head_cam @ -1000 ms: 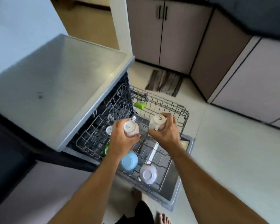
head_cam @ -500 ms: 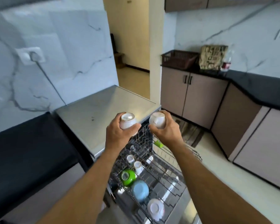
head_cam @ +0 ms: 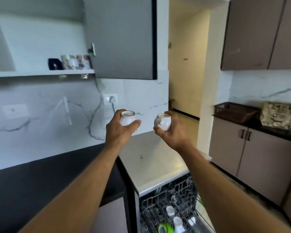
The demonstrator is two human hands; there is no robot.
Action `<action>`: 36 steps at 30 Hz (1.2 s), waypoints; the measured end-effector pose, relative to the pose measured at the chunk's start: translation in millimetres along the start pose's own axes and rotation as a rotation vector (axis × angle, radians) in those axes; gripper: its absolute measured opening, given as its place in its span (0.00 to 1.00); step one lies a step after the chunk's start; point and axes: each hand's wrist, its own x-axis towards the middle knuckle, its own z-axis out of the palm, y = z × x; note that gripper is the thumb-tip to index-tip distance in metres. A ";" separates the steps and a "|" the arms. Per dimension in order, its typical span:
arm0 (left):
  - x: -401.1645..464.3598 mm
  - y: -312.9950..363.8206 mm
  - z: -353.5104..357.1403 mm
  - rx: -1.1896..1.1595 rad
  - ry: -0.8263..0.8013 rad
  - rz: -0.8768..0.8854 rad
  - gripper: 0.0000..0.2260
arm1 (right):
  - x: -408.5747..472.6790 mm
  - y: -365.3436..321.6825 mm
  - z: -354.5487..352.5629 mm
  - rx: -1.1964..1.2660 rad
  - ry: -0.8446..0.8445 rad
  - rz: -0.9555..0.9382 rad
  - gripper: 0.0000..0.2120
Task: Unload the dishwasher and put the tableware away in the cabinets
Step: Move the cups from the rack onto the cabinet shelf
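My left hand [head_cam: 118, 130] grips a small white cup [head_cam: 128, 118], held upside down at chest height. My right hand [head_cam: 170, 132] grips a second white cup [head_cam: 163, 121], also bottom up. Both are raised in front of the marble wall, above the steel dishwasher top [head_cam: 153, 163]. Below, the pulled-out dishwasher rack [head_cam: 160, 201] holds two white cups [head_cam: 174, 217] and a green cup [head_cam: 163, 228]. Up to the left, an upper cabinet stands with its grey door [head_cam: 121, 37] swung open; mugs [head_cam: 74, 62] sit on its white shelf [head_cam: 42, 73].
A black counter [head_cam: 32, 182] runs along the left. On the right, brown base cabinets [head_cam: 259, 158] carry a dark basket [head_cam: 234, 111] and a patterned box [head_cam: 278, 116]. Brown wall cabinets [head_cam: 259, 32] hang above them. A doorway [head_cam: 186, 64] opens behind.
Both hands have lifted the two cups out of the rack and raised them. My view has swung up from the dishwasher to the wall and the open upper cabinet.
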 end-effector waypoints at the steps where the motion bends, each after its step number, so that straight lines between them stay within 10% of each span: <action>1: 7.8 1.7 -12.0 0.002 0.026 0.007 0.13 | 7.6 -12.5 8.6 0.009 -0.017 -0.032 0.33; 18: 212.1 -19.5 -253.5 0.075 0.397 0.132 0.15 | 163.5 -211.8 201.3 0.116 -0.032 -0.298 0.28; 36: 351.4 -88.0 -345.1 0.101 0.311 0.175 0.16 | 279.5 -272.7 343.1 0.001 -0.010 -0.408 0.35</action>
